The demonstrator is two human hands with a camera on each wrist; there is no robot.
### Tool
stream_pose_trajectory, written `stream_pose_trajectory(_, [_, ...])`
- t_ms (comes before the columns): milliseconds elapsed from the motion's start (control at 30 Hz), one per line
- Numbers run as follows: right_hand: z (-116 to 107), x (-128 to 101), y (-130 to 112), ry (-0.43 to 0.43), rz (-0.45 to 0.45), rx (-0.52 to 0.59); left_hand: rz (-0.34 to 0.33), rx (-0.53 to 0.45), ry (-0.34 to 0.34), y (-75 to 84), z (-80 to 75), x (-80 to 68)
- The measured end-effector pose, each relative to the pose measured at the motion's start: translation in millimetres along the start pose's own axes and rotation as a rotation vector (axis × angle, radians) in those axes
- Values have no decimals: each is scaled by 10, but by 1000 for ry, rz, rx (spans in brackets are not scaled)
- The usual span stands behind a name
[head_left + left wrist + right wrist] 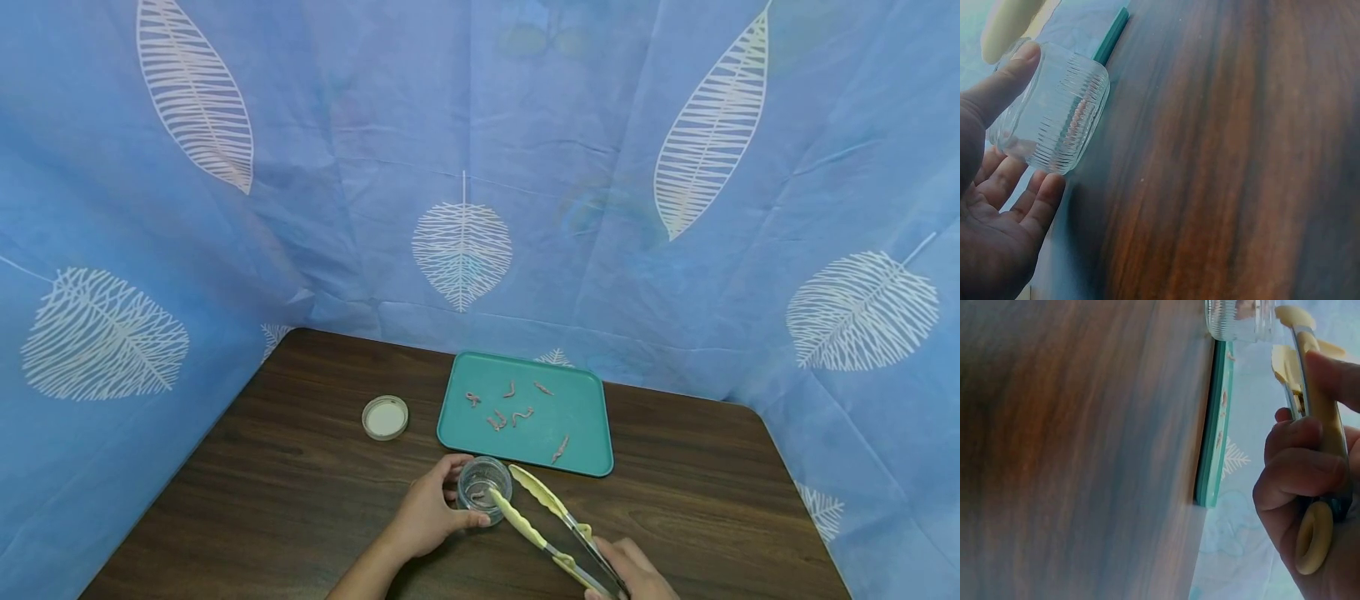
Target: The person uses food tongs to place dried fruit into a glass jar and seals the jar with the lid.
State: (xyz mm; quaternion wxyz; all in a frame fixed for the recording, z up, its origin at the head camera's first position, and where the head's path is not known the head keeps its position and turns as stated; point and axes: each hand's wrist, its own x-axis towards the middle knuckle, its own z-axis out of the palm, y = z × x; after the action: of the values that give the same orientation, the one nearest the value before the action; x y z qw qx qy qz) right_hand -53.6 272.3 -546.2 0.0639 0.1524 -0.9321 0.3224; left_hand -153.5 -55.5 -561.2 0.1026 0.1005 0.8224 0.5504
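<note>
Two bare hands work at the near edge of a dark brown wooden table [300,467], seen from above. The left hand [427,517] curls its thumb and fingers around a small clear ribbed glass jar [483,487], which stands upright on the table just in front of a teal rectangular plastic tray [585,417]. In the left wrist view, the thumb lies along the jar's [1054,119] ribbed side and the fingers [1029,200] cup it from below. The right hand [630,571] grips the handles of pale yellow kitchen tongs with metal arms [543,521]; its fingers [1300,465] wrap around them in the right wrist view. The tongs are spread apart: one yellow tip dips into the jar's mouth, the other sits just outside the rim on the tray side. Something small and pinkish lies inside the jar. Six or so small pink worm-like pieces [517,412] are scattered on the tray. A round cream-coloured jar lid [386,417] lies flat on the table, left of the tray. Blue cloth with white leaf prints [461,250] hangs behind the table.
</note>
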Motion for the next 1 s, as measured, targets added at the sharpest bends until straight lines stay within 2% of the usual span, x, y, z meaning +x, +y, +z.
stream_pose_trajectory(167, [91, -5, -19, 120, 76, -4, -1, -1, -1, -4, 7, -12])
stream_pose_trajectory(333, [226, -39, 189, 162, 40, 26, 27, 0, 7, -11, 10, -6])
stream_pose_trajectory(433, [239, -37, 223, 105, 111, 71, 44, -7, 12, -7, 3, -3])
stream_pose_trajectory(567, [141, 27, 43, -2, 352, 111, 39, -18, 6, 1, -10, -5])
stream_pose_trajectory(667, [55, 91, -87, -37, 463, 123, 16, -16, -1, 1, -10, -7])
stream_pose_trajectory(867, [-102, 199, -157, -81, 548, 79, -6, -13, -5, -3, -5, -6])
stream_pose_trajectory(1000, [-199, 256, -110, -87, 558, 55, -6, -6, 0, -14, 0, 0])
